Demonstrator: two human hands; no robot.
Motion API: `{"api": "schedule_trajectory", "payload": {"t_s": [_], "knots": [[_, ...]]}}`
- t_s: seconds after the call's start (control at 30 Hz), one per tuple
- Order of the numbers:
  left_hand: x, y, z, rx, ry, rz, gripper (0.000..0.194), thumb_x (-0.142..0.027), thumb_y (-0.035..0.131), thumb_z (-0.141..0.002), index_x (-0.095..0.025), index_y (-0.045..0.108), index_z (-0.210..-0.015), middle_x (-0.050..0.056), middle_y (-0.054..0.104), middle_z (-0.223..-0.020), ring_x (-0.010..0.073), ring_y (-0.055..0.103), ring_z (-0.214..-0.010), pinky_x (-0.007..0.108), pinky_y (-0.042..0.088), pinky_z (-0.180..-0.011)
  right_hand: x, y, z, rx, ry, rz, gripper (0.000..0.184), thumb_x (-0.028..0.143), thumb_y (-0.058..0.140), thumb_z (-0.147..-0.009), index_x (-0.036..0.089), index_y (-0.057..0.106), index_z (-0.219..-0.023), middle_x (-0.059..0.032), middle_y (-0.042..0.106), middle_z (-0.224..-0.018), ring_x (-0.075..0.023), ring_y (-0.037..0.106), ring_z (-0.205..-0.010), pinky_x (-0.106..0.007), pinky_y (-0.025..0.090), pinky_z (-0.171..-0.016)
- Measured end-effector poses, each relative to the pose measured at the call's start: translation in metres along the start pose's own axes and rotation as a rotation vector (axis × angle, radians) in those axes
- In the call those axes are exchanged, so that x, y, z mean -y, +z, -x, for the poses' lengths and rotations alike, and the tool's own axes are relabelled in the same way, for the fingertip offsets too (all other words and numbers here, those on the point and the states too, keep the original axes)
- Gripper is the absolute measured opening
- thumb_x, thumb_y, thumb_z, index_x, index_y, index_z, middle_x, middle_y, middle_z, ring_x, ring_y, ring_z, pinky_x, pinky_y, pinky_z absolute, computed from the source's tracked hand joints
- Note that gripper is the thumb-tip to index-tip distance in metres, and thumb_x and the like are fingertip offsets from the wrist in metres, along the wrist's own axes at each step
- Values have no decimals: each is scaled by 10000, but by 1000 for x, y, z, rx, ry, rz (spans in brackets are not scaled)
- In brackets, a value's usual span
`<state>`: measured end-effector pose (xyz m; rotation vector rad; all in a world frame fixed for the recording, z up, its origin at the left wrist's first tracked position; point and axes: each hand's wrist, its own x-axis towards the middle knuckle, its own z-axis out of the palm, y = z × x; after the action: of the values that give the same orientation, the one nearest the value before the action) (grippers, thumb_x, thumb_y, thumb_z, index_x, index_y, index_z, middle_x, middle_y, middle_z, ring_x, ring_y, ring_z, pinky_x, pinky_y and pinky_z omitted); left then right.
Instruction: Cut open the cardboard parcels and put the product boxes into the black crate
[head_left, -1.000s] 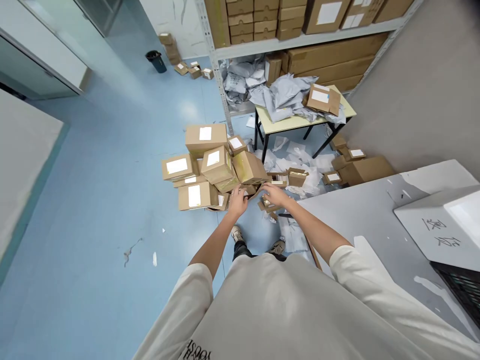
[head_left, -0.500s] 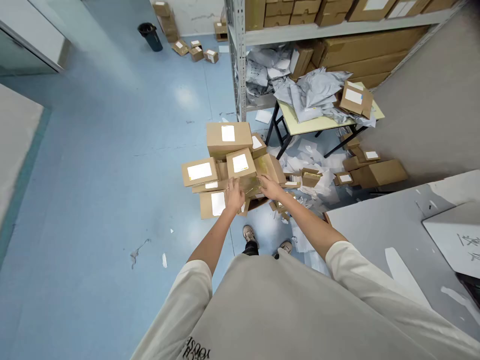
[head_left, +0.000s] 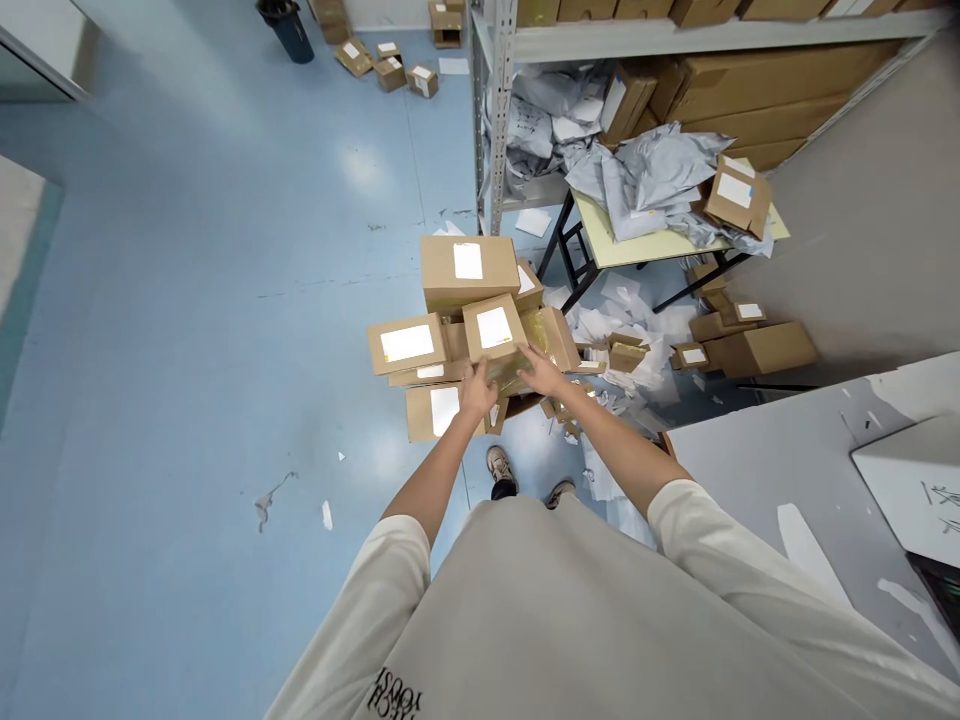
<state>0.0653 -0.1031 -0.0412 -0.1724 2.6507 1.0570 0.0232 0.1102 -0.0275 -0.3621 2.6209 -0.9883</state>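
Several brown cardboard boxes with white labels are heaped together in front of me. My left hand point(head_left: 478, 390) is at the near left corner of a small labelled cardboard box point(head_left: 508, 335), its fingers bent against it. On the same box's right side, my right hand point(head_left: 540, 372) presses with its fingers partly hidden. A larger box point(head_left: 446, 267) lies on the pile behind it. Another labelled box point(head_left: 382, 349) juts out to the left, and a lower one point(head_left: 420, 416) sits beneath, close to my left wrist. A taped box point(head_left: 559, 335) is beside my right hand.
A small yellow-topped table point(head_left: 615, 243) bears grey mailing bags point(head_left: 660, 165) and a box. Metal shelving point(head_left: 499, 120) stands at the back. Scrap paper point(head_left: 622, 300) litters the floor to the right. A grey worktop point(head_left: 735, 480) is at my near right; a black bin point(head_left: 289, 30) stands far off.
My left hand has shifted right, its fingers now curled at the box's corner rather than stretched out. My right hand stays at the box's right side. The whole view has shifted slightly.
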Motion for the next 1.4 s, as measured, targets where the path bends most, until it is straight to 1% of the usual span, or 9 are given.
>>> {"api": "schedule_trajectory", "payload": {"t_s": [0.1, 0.33, 0.53, 0.7, 0.83, 0.93, 1.07, 1.2, 1.4], "knots": [[0, 3, 2, -62, 22, 43, 714, -250, 638, -861, -222, 441, -1546, 179, 329, -1670, 370, 431, -1494, 504, 407, -1196, 7, -1, 3, -35, 57, -18, 734, 328, 640, -885, 218, 445, -1583, -88, 474, -1609, -298, 342, -1549, -501, 341, -1256], [-15, 9, 24, -172, 79, 39, 630, -242, 619, -858, -203, 523, -1479, 186, 370, -1603, 395, 414, -1489, 574, 406, -1201, 16, -18, 30, -95, 46, -47, 679, 323, 647, -890, 241, 504, -1549, -82, 557, -1535, -291, 402, -1517, -512, 376, -1237], [-44, 20, 53, -219, 149, 51, 644, -211, 615, -852, -146, 517, -1485, 207, 331, -1584, 392, 399, -1477, 550, 369, -1233, 13, -42, 70, -127, 49, -45, 684, 315, 657, -879, 255, 520, -1546, -87, 553, -1539, -317, 423, -1502, -527, 380, -1228], [-80, 45, 83, -243, 227, 48, 650, -212, 631, -846, -160, 522, -1485, 184, 338, -1583, 379, 403, -1470, 530, 370, -1235, -3, -67, 123, -199, 61, -24, 651, 321, 636, -894, 260, 531, -1533, -70, 535, -1560, -307, 484, -1454, -496, 410, -1211], [-125, 78, 111, -239, 328, 5, 650, -211, 620, -854, -164, 522, -1495, 193, 345, -1581, 398, 366, -1490, 560, 345, -1241, -33, -92, 184, -308, 85, -20, 656, 333, 645, -888, 247, 535, -1529, -76, 511, -1582, -318, 467, -1468, -503, 411, -1210], [-165, 111, 136, -217, 421, -10, 651, -198, 625, -847, -175, 530, -1490, 185, 354, -1575, 388, 366, -1490, 554, 351, -1239, -61, -111, 241, -403, 123, -25, 662, 335, 653, -881, 254, 534, -1527, -71, 496, -1594, -307, 481, -1458, -495, 414, -1211], [-222, 165, 177, -154, 544, -14, 625, -175, 617, -843, -169, 558, -1465, 189, 365, -1559, 374, 390, -1474, 539, 362, -1234, -100, -136, 331, -539, 189, -21, 647, 330, 647, -887, 256, 542, -1521, -67, 526, -1569, -289, 467, -1471, -472, 404, -1223], [-276, 224, 222, -57, 662, 8, 601, -185, 612, -851, -170, 569, -1450, 183, 365, -1553, 361, 395, -1472, 522, 351, -1245, -134, -156, 425, -666, 334, -15, 642, 344, 660, -880, 252, 558, -1507, -86, 490, -1598, -307, 507, -1437, -479, 440, -1193], [-338, 301, 275, 150, 810, 19, 610, -177, 623, -831, -160, 578, -1439, 181, 371, -1546, 357, 409, -1461, 508, 371, -1241, -173, -164, 545, -798, 524, -2, 648, 360, 639, -890, 237, 535, -1517, -97, 499, -1588, -303, 488, -1450, -481, 423, -1206]]}}
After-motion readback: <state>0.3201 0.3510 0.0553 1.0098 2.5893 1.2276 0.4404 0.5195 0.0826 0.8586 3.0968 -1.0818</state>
